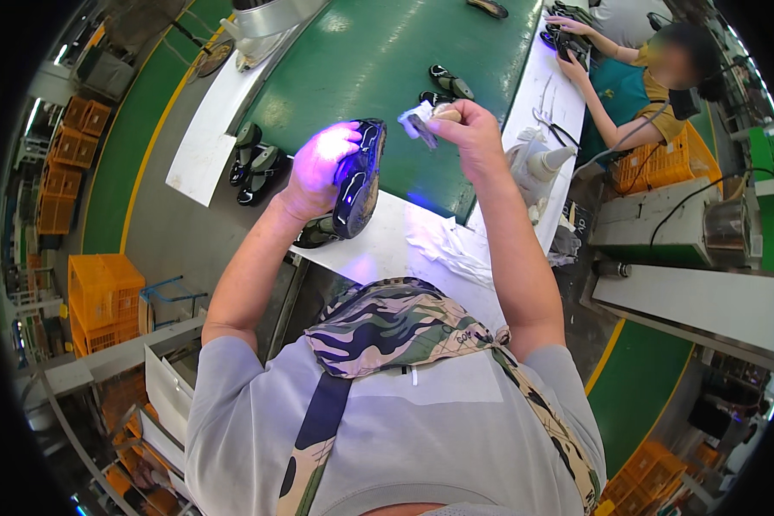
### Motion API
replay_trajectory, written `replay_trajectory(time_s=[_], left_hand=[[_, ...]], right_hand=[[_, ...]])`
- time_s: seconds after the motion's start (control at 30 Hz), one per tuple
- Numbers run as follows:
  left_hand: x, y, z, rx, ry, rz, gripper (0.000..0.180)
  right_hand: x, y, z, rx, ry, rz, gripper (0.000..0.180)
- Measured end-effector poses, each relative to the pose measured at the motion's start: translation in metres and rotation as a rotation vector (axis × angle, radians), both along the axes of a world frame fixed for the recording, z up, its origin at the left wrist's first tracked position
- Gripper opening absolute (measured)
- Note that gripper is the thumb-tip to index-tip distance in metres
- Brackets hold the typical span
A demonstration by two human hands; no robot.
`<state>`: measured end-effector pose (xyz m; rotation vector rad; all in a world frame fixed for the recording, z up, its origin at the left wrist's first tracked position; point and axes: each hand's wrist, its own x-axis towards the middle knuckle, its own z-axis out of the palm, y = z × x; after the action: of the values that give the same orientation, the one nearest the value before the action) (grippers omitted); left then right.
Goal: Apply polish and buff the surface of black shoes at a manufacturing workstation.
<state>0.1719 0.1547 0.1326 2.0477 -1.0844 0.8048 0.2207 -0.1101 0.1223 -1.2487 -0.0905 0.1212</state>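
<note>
My left hand [314, 179] is closed around a shiny black shoe [353, 202], held up on its edge with the brownish sole turned to the right. Bright violet light falls on those fingers and on the shoe. To the right of it, my right hand [471, 138] pinches a small crumpled white and grey rag [418, 125], apart from the shoe. Below my left hand another shoe [318, 232] is partly hidden. A pair of black and olive shoes [261, 168] stands at the left on the white ledge.
A green conveyor belt [344, 77] carries more shoes [447, 83]. White crumpled cloth [447, 248] lies on the near ledge. At the right are a white squeeze bottle [548, 163], pliers [561, 131] and a co-worker [623, 95] handling a dark shoe. Orange crates [103, 292] stand left.
</note>
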Motion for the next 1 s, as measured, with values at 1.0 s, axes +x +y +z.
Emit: replay_trajectory(time_s=[1.0], left_hand=[[0.004, 0.013, -0.017, 0.182, 0.167, 0.431, 0.049]], right_hand=[[-0.003, 0.041, 0.019, -0.025, -0.045, 0.266, 0.018]])
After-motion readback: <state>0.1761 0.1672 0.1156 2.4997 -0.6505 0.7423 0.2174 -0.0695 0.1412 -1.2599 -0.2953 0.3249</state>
